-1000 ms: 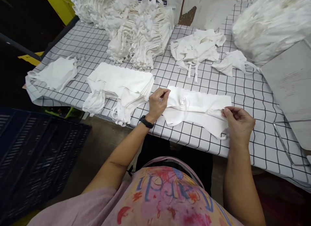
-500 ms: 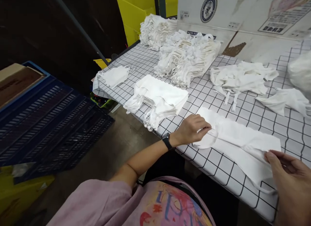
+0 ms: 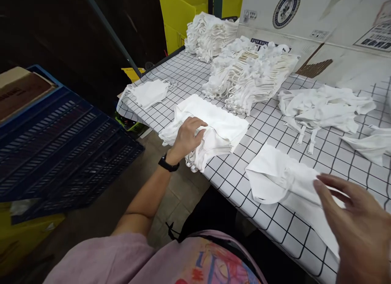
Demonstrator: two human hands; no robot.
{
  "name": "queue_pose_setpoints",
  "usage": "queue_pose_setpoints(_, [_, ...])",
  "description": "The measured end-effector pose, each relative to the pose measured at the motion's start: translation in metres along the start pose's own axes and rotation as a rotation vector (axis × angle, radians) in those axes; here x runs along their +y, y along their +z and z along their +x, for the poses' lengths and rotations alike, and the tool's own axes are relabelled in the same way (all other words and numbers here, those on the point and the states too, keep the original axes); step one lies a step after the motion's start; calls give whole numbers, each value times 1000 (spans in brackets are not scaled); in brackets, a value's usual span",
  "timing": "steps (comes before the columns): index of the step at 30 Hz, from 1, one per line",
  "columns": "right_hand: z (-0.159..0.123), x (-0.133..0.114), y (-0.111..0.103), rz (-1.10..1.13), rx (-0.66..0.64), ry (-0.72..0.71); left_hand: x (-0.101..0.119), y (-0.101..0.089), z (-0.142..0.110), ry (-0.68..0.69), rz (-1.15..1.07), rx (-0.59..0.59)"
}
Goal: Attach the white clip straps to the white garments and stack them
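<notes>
My left hand (image 3: pixel 190 136) is on the near side of a layered stack of white strapped garments (image 3: pixel 227 119). Its fingers are curved over the fabric, with a small gap between thumb and forefinger. A single white garment (image 3: pixel 269 176) lies spread along the table's front edge, its left end turned over. Over that garment's right part is my right hand (image 3: pixel 345 202), thumb and fingers apart; whether the fingertips touch the cloth is hard to tell. Part of the cloth is hidden behind this hand.
The table has a white cover with black grid lines (image 3: pixel 232 176). Several piles of white garments (image 3: pixel 253 74) stand farther back, before a white cardboard box (image 3: pixel 305 31). Loose white garments (image 3: pixel 326 109) lie at right, a small pile (image 3: pixel 149 92) at left. Blue crates (image 3: pixel 61 145) stand beside the table.
My left hand has left the spread garment and moved left onto the stack. The garment's left end now looks turned over. My right hand's fingers have spread apart. The view has shifted slightly left.
</notes>
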State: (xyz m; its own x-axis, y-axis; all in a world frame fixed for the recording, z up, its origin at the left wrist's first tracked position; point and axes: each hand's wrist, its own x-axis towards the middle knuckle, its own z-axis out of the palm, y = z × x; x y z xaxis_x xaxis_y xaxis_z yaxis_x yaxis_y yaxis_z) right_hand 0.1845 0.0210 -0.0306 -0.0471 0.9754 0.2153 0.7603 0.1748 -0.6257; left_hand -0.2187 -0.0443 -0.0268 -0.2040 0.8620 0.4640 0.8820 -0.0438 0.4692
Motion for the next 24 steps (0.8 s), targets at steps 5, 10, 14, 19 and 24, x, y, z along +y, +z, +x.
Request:
queue_pose_setpoints(5, [22,-94,63,222,-208,-335,-22,5,11,46,-25,-167])
queue_pose_setpoints(10, [42,-153,145,237,-306,-691,-25,7,24,65,-66,-255])
queue_pose_setpoints(14, [49,-176,182,114,-423,-818,-28,2,35,34,-112,-333])
queue_pose_setpoints(19, [53,-179,187,112,-419,-805,-36,1,48,35,-142,-382])
queue_pose_setpoints(24, [60,-176,185,372,-434,-585,-40,1,61,100,-188,-456])
